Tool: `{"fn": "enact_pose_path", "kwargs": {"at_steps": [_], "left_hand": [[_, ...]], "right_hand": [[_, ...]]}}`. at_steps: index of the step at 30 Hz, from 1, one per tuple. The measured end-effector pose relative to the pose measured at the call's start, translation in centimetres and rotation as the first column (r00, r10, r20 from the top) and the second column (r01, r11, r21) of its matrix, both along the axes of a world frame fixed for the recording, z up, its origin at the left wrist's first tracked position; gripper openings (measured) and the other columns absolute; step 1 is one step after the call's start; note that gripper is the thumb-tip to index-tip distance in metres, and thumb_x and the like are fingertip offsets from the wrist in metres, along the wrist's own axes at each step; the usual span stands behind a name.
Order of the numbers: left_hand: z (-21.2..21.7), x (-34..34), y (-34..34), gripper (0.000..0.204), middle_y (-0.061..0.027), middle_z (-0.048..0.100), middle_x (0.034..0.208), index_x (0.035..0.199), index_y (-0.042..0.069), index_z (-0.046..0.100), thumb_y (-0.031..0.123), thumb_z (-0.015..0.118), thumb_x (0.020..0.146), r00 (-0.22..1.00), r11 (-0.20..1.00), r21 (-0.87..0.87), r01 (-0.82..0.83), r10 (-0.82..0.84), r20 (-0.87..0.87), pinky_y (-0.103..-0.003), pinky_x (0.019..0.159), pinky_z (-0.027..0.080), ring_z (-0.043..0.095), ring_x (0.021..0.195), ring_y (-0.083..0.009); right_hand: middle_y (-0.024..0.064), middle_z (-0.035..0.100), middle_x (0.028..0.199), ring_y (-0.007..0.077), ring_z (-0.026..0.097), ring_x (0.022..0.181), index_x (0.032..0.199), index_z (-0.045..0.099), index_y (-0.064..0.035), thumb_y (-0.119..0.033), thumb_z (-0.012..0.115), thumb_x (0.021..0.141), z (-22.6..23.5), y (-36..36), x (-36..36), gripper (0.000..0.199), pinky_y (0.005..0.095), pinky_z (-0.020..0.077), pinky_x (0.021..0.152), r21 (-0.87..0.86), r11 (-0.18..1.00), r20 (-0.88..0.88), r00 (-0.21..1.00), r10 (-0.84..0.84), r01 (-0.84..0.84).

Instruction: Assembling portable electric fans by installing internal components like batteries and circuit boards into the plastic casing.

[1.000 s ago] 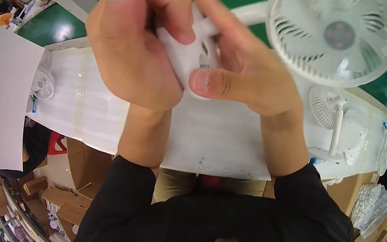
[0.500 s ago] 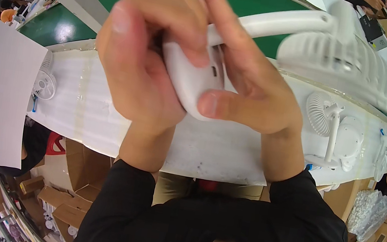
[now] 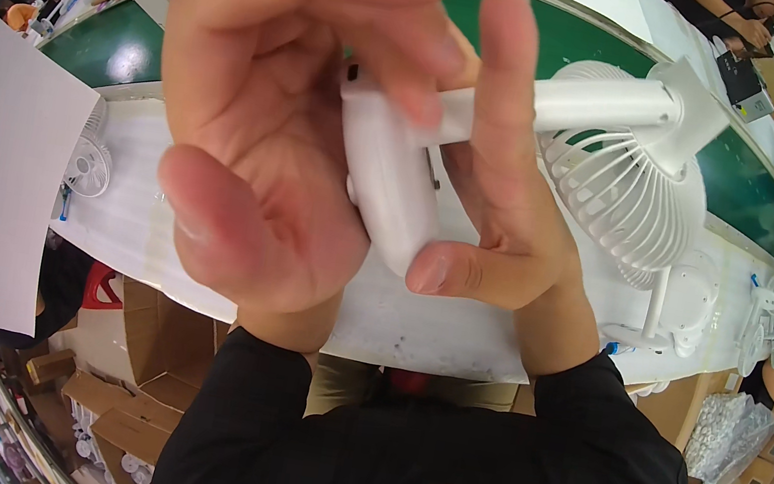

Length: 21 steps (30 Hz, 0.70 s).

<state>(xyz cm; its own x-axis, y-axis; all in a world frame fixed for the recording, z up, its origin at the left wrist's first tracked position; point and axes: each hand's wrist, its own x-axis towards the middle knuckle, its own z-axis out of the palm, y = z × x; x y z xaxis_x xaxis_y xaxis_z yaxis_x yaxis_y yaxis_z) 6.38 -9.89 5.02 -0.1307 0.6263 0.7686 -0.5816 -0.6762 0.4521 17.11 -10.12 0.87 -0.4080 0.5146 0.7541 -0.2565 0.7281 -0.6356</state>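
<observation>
A white small fan is held up in front of me, its slim arm running right from the rounded base to the ribbed cage. My right hand grips the base, thumb on its lower end and fingers along the arm. My left hand curls round the base's other side, its slightly blurred fingertips at the joint with the arm. The left thumb stands away from the base. A small dark opening shows at the base's upper end. My fingers hide part of the joint.
The worktable has a white covering, with a green strip beyond it. More white fans stand right, and another fan stands left beside a large white sheet. Cardboard boxes sit below left. Other people work farther off.
The fan has turned, bringing the base edge-on and its cage lower. My left thumb has swung off the base, and the left hand has loosened. My right hand keeps its grip.
</observation>
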Motion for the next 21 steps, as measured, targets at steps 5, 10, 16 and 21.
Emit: {"fn": "enact_pose_path", "kwargs": {"at_steps": [5,10,16,21], "left_hand": [[-0.8,-0.5,1.4,0.059,-0.0069,0.052,0.069,0.089,0.002,0.055,0.052,0.026,0.101,0.998,0.997,0.072,0.034,-0.031,-0.045,-0.029,0.065,0.037,0.044,0.063,-0.0143],[-1.5,-1.8,2.2,0.042,-0.0053,0.048,0.067,0.078,0.009,0.048,0.040,0.031,0.101,0.987,0.999,-0.034,-0.024,0.018,-0.162,-0.028,0.066,0.036,0.042,0.063,-0.0141],[-4.3,-5.2,7.6,0.021,-0.0043,0.051,0.076,0.087,0.005,0.055,0.016,0.040,0.096,0.972,0.918,-0.329,-0.222,0.183,-0.147,-0.025,0.071,0.037,0.042,0.070,-0.0135],[-2.5,-6.7,7.9,0.012,-0.0044,0.049,0.081,0.096,0.002,0.057,0.008,0.047,0.096,0.974,0.922,-0.361,-0.140,0.063,-0.217,-0.025,0.079,0.038,0.043,0.075,-0.0126]], "right_hand": [[0.0199,0.021,0.161,0.0359,0.030,0.144,0.160,0.010,-0.0087,-0.032,0.076,0.073,0.4,-0.2,0.3,0.111,0.0437,0.0251,0.114,-0.026,1.000,-0.001,1.000,-0.011,0.011],[0.0181,0.024,0.161,0.0354,0.038,0.139,0.156,0.026,-0.0063,-0.040,0.074,0.075,0.3,0.2,0.8,0.100,0.0388,0.0313,0.111,-0.067,0.986,0.245,0.960,-0.134,0.155],[0.0146,0.069,0.114,0.0299,0.067,0.096,0.123,0.063,-0.0057,0.001,0.067,0.076,-1.8,3.8,-2.0,0.047,0.0346,0.0521,0.084,-0.230,0.803,0.333,0.820,-0.466,0.549],[0.0133,0.072,0.104,0.0292,0.068,0.090,0.111,0.067,-0.0048,0.008,0.065,0.074,-5.9,7.8,0.0,0.039,0.0352,0.0530,0.079,-0.284,0.568,0.496,0.625,-0.602,0.773]]}}
